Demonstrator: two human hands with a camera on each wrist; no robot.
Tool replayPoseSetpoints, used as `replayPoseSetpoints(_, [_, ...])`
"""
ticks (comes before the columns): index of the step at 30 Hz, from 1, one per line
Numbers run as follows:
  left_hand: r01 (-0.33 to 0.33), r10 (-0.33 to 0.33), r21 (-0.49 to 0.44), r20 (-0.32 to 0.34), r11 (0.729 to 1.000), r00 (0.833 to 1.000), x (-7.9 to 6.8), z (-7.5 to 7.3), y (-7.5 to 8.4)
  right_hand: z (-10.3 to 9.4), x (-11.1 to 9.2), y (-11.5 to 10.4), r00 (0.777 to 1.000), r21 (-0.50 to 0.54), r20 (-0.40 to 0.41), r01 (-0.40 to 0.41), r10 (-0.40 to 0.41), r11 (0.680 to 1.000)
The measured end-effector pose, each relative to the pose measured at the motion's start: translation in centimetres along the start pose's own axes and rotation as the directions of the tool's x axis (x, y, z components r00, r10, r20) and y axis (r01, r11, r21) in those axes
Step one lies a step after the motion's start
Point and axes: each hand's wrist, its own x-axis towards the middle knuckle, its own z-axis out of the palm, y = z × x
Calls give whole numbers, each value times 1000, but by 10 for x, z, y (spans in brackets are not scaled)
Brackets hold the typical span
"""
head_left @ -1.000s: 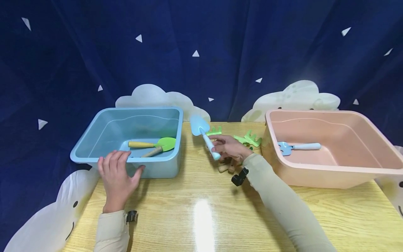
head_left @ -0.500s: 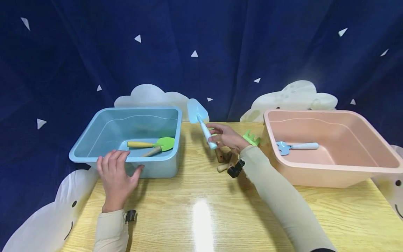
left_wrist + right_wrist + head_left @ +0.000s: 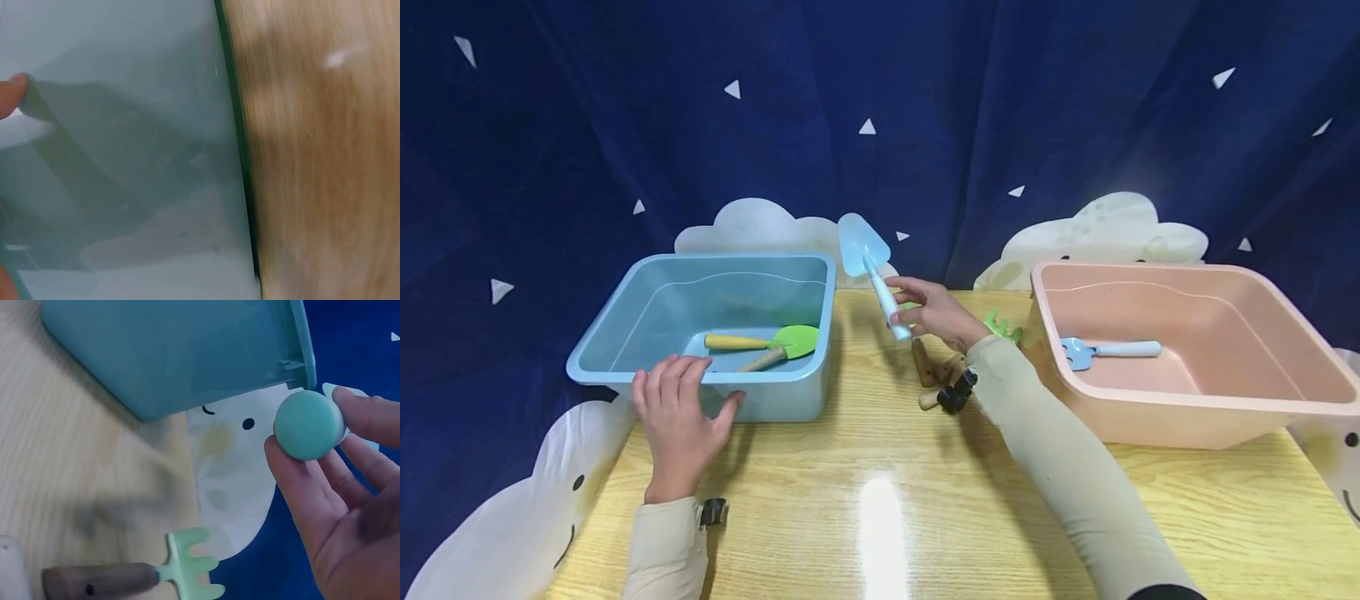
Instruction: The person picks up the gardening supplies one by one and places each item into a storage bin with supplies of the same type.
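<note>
My right hand [image 3: 936, 312] holds a light blue toy trowel [image 3: 882, 287] by its handle, raised above the table between the two bins, blade pointing up and away. In the right wrist view the round handle end [image 3: 306, 425] sits between thumb and fingers. My left hand [image 3: 681, 417] grips the front rim of the blue bin [image 3: 790, 400], fingers over the rim and thumb against the outer wall. Inside that bin lie a green trowel [image 3: 795, 340] with a yellow handle and a wooden handle [image 3: 763, 361], its far end overlapped by the trowel.
A pink bin [image 3: 1150, 421] on the right contains a light blue fork-like tool [image 3: 1078, 353]. Between the bins, tools with wooden handles [image 3: 922, 363] and a green rake [image 3: 187, 565] lie on the table [image 3: 805, 517]. A blue curtain [image 3: 925, 100] hangs behind.
My right hand has lifted the light blue trowel upward and slightly left, away from the other tools on the table. My left hand has stayed at the blue bin's rim.
</note>
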Motion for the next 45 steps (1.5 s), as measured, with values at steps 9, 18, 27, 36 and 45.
replayPoseSetpoints(9, [-9, 9, -10, -32, 1000, 999, 1, 0, -1, -2, 7, -29, 998, -169, -37, 36, -43, 985])
replayPoseSetpoints(18, [-9, 9, -20, -30, 1000, 1000, 0, 0, -1, -6, 8, -70, 995, -478, 29, 95, -93, 873])
replayPoseSetpoints(27, [-10, 10, -7, -24, 1000, 1000, 2, -1, -1, 1, 9, -114, 989, -588, 120, 144, -90, 796])
replayPoseSetpoints(36, [-8, 8, -4, -7, 1000, 1000, 1, -1, 1, 18, 15, -138, 979, -603, 188, 183, -84, 776])
replayPoseSetpoints(45, [-5, 5, -4, -11, 1000, 1000, 0, -4, 0, 50, 23, -154, 969, -610, 231, 215, -88, 763])
